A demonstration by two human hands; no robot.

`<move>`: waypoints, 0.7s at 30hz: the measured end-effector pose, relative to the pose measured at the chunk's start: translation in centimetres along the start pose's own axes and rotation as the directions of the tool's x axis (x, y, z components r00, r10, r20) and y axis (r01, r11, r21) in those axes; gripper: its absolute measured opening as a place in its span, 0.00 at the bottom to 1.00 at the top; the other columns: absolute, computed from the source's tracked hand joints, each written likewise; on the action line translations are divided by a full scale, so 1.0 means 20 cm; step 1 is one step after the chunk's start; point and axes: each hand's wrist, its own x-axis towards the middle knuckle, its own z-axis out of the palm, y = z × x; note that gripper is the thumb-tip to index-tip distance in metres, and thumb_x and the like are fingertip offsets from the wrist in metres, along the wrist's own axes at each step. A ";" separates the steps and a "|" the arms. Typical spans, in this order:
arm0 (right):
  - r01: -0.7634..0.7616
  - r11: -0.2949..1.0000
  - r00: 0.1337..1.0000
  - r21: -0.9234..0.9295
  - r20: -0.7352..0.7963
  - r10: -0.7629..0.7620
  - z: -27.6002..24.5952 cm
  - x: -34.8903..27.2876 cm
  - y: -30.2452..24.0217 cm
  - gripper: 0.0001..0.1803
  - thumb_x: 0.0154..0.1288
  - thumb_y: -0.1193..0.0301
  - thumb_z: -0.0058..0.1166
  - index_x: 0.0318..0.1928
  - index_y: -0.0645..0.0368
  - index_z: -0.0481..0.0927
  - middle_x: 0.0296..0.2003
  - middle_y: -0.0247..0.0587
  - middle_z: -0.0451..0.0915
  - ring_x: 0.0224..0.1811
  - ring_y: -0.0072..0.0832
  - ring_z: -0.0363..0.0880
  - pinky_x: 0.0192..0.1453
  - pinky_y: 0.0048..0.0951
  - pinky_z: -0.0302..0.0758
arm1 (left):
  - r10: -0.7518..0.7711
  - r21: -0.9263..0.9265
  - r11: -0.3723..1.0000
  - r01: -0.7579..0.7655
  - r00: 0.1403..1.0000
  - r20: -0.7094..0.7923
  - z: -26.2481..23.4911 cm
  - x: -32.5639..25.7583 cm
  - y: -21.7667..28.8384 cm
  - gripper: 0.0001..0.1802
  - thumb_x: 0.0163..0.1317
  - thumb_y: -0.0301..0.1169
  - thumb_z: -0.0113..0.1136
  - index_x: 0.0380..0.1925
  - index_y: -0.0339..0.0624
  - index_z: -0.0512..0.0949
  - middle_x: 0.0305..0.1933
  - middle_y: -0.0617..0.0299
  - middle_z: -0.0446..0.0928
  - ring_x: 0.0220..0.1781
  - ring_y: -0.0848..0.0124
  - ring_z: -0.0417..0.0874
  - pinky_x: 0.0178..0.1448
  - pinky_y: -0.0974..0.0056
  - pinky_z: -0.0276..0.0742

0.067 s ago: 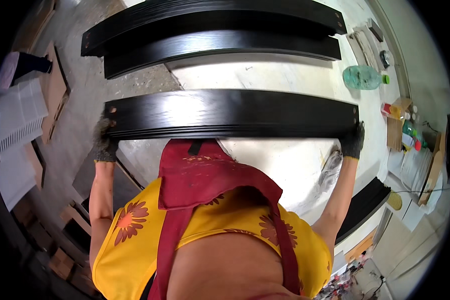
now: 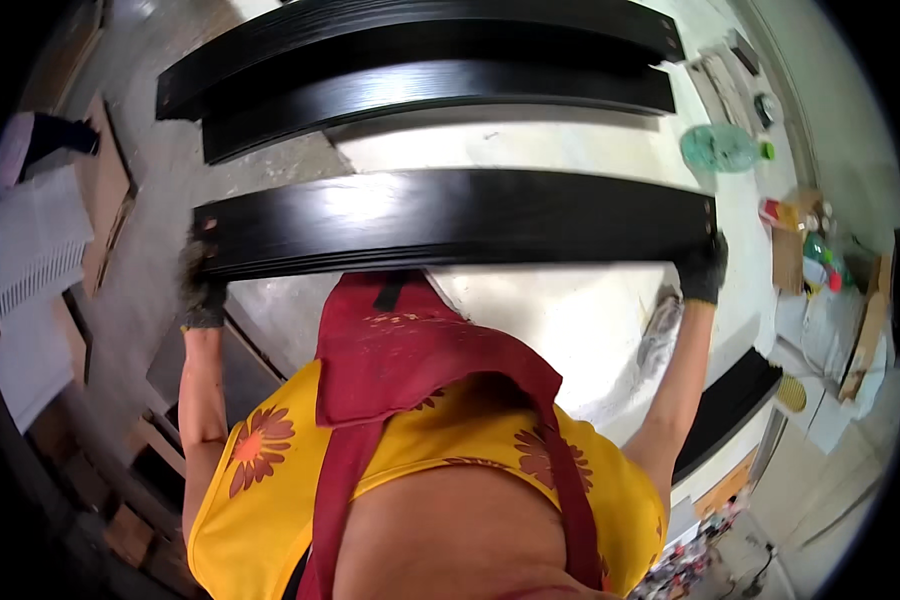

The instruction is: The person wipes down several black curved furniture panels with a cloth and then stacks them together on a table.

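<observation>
Table (image 2: 560,320): white top, seen below a black board (image 2: 455,220); a green bottle (image 2: 720,148) is placed at the right.
Black board: held crosswise before the red apron (image 2: 430,350), two dark beams (image 2: 450,82) lying beyond, apart from it.
Left hand (image 2: 205,285): gloved, fingers curled round the board's left end.
Right hand (image 2: 705,272): gloved, fingers closed on the right end; fingertips are partly hidden.

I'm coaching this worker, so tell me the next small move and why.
Probably firm up the grip of the left hand before shifting the near black board: its left end reaches past the white surface in this view, while the right hand holds the opposite end.
</observation>
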 end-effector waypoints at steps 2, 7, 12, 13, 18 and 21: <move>0.045 0.998 0.992 0.035 -0.121 -0.040 0.18 0.11 0.01 0.31 0.65 0.53 0.44 0.66 0.50 0.68 0.64 0.41 0.69 0.67 0.41 0.64 0.70 0.51 0.58 | 0.025 -0.096 0.995 -0.011 0.990 0.136 0.20 -0.01 0.16 0.33 0.56 0.37 0.58 0.63 0.38 0.68 0.59 0.54 0.75 0.60 0.61 0.74 0.67 0.57 0.66; 0.138 0.977 0.978 0.162 0.131 -0.160 0.54 0.42 -0.03 0.31 0.66 0.57 0.43 0.67 0.54 0.66 0.67 0.41 0.65 0.69 0.40 0.60 0.73 0.46 0.51 | 0.213 -0.099 0.974 -0.204 0.972 0.099 0.33 0.24 0.25 0.33 0.57 0.35 0.56 0.64 0.37 0.65 0.64 0.54 0.70 0.65 0.60 0.71 0.69 0.56 0.64; 0.107 0.976 0.988 0.192 -0.131 -0.083 0.69 0.68 0.03 0.21 0.57 0.54 0.57 0.49 0.50 0.78 0.54 0.39 0.74 0.58 0.39 0.69 0.61 0.50 0.69 | 0.274 -0.116 0.953 -0.280 0.959 -0.064 0.11 0.52 0.23 0.26 0.60 0.34 0.56 0.59 0.38 0.72 0.60 0.53 0.74 0.62 0.58 0.73 0.67 0.54 0.67; 0.094 0.978 0.983 0.188 -0.175 -0.060 0.71 0.68 0.03 0.19 0.55 0.55 0.61 0.44 0.49 0.80 0.49 0.37 0.77 0.55 0.38 0.72 0.58 0.50 0.72 | 0.262 -0.139 0.954 -0.267 0.964 -0.050 0.09 0.55 0.23 0.26 0.60 0.34 0.56 0.59 0.38 0.72 0.60 0.53 0.74 0.62 0.58 0.74 0.67 0.54 0.67; 0.216 0.970 0.868 0.107 -0.475 -0.141 0.79 0.60 0.07 0.17 0.55 0.55 0.62 0.42 0.46 0.80 0.44 0.34 0.78 0.49 0.35 0.72 0.54 0.47 0.73 | 0.253 -0.119 0.962 -0.248 0.967 0.029 0.13 0.64 0.26 0.26 0.61 0.34 0.56 0.59 0.37 0.72 0.59 0.52 0.74 0.60 0.58 0.75 0.66 0.55 0.68; 0.254 0.965 0.868 0.069 -0.456 -0.196 0.76 0.59 0.07 0.16 0.55 0.55 0.62 0.42 0.46 0.80 0.44 0.33 0.78 0.48 0.34 0.72 0.53 0.45 0.73 | 0.293 -0.027 0.955 -0.294 0.956 -0.023 0.13 0.61 0.24 0.27 0.62 0.36 0.55 0.61 0.37 0.70 0.61 0.52 0.73 0.62 0.59 0.73 0.66 0.55 0.67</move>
